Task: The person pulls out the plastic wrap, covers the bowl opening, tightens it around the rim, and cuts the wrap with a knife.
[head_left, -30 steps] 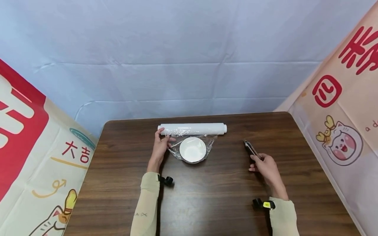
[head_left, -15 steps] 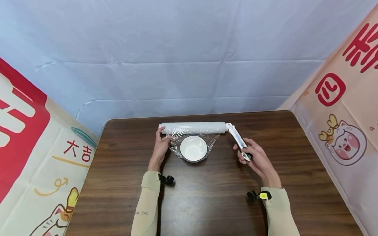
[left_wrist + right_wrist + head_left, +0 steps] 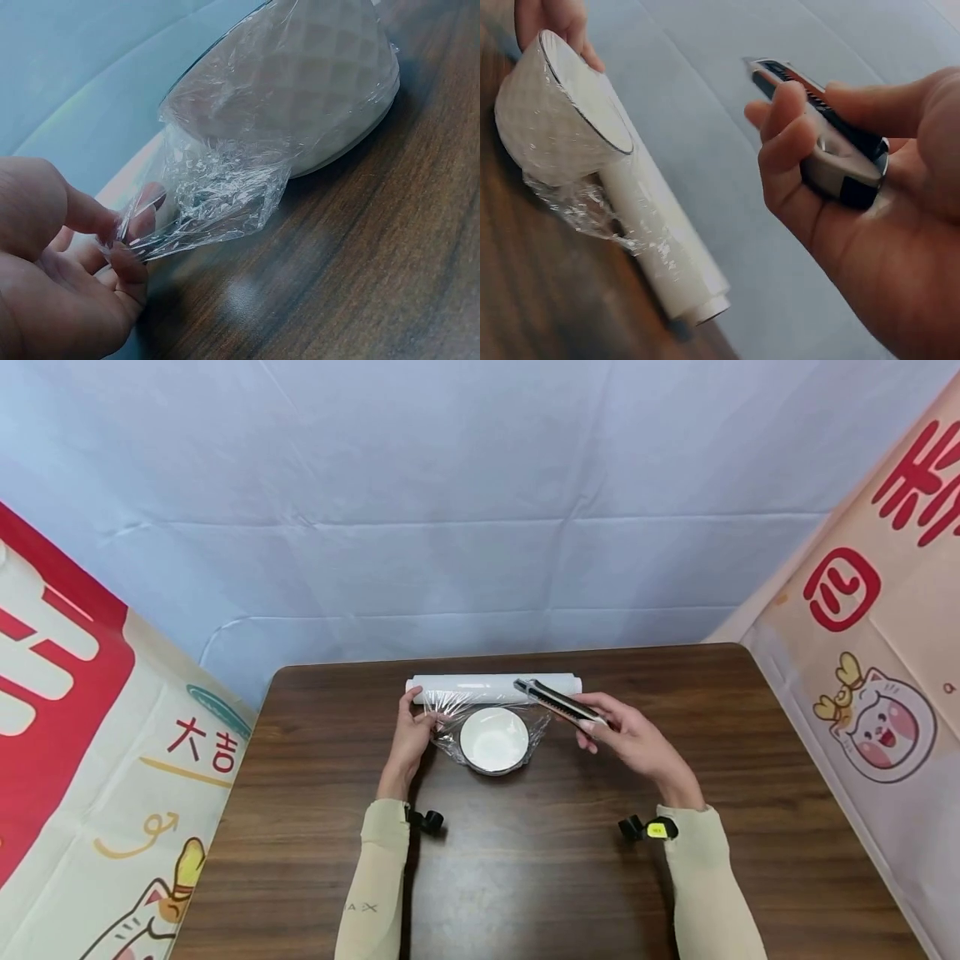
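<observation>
A white bowl (image 3: 494, 740) with a dark rim and a diamond-patterned side stands on the table, covered in clear cling film (image 3: 225, 187). Behind it lies the white cling film roll (image 3: 480, 687), the film running from it over the bowl. My left hand (image 3: 411, 735) pinches the gathered film at the roll's left end, between thumb and fingers in the left wrist view. In my right hand (image 3: 630, 739) I grip a utility knife (image 3: 821, 131), its tip pointing left above the right part of the roll. Whether the knife touches the film cannot be told.
The brown wooden table (image 3: 525, 877) ends just behind the roll. A pale cloth backdrop (image 3: 450, 527) hangs behind it, with printed cloths at both sides.
My right hand has moved left and forward with the utility knife, turning it from the table's right side to above the roll. My left hand stays at the film by the roll's left end.
</observation>
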The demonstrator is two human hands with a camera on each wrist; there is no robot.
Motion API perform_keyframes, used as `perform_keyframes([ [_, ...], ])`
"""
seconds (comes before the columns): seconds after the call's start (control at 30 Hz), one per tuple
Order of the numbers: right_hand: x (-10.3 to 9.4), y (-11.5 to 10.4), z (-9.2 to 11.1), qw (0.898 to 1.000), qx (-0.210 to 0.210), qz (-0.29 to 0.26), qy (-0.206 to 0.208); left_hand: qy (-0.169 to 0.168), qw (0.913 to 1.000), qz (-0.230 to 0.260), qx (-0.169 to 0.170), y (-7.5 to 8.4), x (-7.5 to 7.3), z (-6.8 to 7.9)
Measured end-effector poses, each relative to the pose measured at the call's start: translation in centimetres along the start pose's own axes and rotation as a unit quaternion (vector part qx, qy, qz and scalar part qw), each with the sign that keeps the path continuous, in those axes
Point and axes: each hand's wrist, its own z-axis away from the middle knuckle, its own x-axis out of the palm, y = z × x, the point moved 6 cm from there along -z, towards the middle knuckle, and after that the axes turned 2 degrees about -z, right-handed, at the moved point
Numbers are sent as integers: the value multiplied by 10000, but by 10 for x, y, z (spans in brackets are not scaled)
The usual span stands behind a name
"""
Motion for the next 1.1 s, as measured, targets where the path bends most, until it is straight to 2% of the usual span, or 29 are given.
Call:
perform_keyframes([
  [0.07,1,-5,-8,9976,163,672,46,20,10000,-7,-11,-1,0,0],
  [0.17,3,-9,-22,9883,356,1472,169,29,10000,26,-29,-2,1,0],
  [0.3,9,-13,-46,9680,256,2438,536,7,9999,91,-41,-3,1,-1],
  [0.4,15,-16,-66,9527,128,2923,821,8,9998,187,-65,-3,0,-3],
  [0.6,29,-18,-90,9438,222,3155,962,-138,9981,574,-180,-2,0,-6],
  [0.83,38,-9,-104,9402,422,3234,985,-347,9970,673,-152,0,2,-9],
  [1.1,50,4,-123,9176,177,3893,786,-349,9980,450,-257,3,-1,-10],
])
